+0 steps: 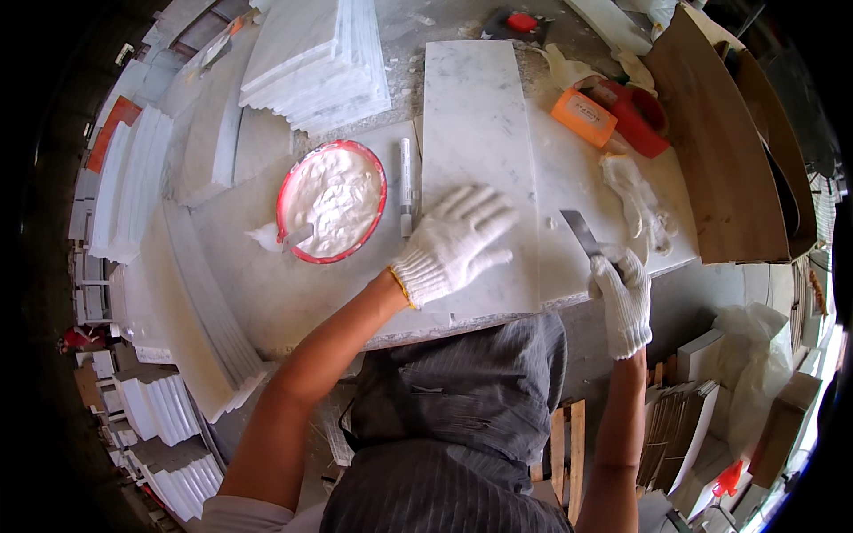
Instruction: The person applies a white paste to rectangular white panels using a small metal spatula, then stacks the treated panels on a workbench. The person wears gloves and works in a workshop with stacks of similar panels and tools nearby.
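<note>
My left hand (458, 240), in a white knit glove, lies with fingers spread over a long white-grey marble slab (475, 115); its fingertips are slightly blurred. Nothing is held in it. My right hand (624, 298), gloved too, is closed around a putty knife (579, 233), whose flat metal blade points up and left above the table's front edge. Left of my left hand stands a red-rimmed bowl (385, 191) filled with thick white paste (336, 195). A grey tool (299, 235) rests partly in the paste. Between bowl and slab lies a white marker pen (406, 182).
Marble tiles are stacked (311, 67) at the far left, with more slabs (209, 293) along the left side. At right are an orange box (583, 117), a red tape dispenser (641, 120), a crumpled white glove (635, 200) and an opened cardboard box (720, 151).
</note>
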Action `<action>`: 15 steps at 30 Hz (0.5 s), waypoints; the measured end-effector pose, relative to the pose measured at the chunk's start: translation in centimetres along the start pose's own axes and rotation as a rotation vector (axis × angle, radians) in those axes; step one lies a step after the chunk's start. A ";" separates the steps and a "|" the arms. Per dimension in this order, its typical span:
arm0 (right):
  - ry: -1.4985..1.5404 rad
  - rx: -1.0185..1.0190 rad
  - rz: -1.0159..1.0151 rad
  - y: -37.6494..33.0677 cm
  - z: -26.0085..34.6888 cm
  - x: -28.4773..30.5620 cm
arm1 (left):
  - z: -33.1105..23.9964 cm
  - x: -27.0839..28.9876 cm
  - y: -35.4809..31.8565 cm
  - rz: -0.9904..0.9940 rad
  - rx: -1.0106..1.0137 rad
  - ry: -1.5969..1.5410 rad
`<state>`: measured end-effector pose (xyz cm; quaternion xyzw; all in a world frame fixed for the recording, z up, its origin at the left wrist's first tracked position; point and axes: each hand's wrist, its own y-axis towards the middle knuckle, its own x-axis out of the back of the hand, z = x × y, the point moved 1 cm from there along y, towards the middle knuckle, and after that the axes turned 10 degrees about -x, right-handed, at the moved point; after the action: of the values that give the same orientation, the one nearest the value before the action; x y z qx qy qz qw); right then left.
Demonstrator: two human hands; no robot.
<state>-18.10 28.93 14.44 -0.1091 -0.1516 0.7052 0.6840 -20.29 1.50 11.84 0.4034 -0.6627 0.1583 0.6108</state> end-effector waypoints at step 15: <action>-0.705 0.337 0.068 5.7 0.4 -5.6 | -8.4 0.8 -5.8 -0.160 0.033 -0.218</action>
<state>-23.30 23.18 12.43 0.2486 -0.2555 0.7367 0.5746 -10.25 3.48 12.67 0.4797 -0.6882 0.0753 0.5391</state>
